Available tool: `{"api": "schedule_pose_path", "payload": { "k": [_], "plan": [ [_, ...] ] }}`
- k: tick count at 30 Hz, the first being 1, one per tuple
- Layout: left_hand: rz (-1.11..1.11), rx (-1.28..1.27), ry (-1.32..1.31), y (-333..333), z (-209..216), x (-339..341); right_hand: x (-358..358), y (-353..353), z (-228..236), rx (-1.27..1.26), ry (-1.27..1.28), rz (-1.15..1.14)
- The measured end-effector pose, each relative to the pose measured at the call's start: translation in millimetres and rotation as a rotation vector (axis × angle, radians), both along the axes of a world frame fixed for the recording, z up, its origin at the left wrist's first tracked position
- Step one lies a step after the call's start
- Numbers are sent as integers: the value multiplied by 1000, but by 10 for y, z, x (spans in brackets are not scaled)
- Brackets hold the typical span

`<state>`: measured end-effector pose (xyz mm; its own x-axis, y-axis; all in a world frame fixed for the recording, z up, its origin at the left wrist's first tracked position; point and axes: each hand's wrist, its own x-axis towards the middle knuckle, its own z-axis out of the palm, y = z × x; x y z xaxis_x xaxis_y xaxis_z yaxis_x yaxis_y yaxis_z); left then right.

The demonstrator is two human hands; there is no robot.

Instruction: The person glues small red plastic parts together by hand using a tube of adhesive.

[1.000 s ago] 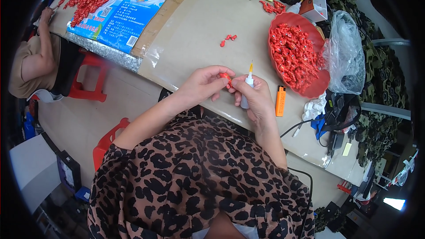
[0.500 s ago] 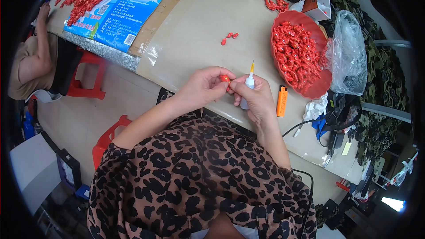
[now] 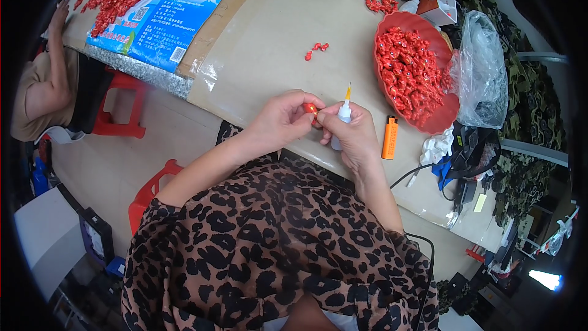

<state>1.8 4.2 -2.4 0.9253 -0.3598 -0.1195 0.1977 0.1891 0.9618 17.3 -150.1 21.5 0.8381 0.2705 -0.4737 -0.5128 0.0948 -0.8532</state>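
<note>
A small glossy red figurine piece [image 3: 311, 109] is pinched between the thumb and fingers of my left hand [image 3: 275, 124]. Against its other side press the thumb and fingertip of my right hand [image 3: 357, 137]. That same hand also grips a white squeeze bottle [image 3: 345, 113] with a yellow needle tip pointing up, its lower part hidden by the fingers. Both hands are near the table's front edge. Beyond them lie a few loose red pieces [image 3: 317, 48]. To the right, a red scalloped bowl [image 3: 432, 27] holds a heap of similar pieces.
An orange lighter [image 3: 389, 138] lies right of my hand, near a crumpled white tissue [image 3: 437, 147]. A clear plastic bag [image 3: 484, 79] touches the bowl's right side. More red pieces cover a blue printed sheet [image 3: 165, 43] at far left, where another person's arm [image 3: 56, 55] shows.
Both hands keep nearly the same pose, with the red piece and bottle still held. The whole view has shifted very slightly.
</note>
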Motion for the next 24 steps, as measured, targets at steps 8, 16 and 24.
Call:
{"api": "schedule_pose_path", "payload": {
  "k": [8, 16, 24],
  "plan": [
    [60, -17, -104, -5, -75, -2, 20, -37, -10, 18, -11, 0],
    [27, -52, -152, -24, -60, -4, 42, -85, -14, 114, 20, -2],
    [9, -54, -167, -12, -75, 0, 45, -78, -6, 100, 31, -4]
  ]
}}
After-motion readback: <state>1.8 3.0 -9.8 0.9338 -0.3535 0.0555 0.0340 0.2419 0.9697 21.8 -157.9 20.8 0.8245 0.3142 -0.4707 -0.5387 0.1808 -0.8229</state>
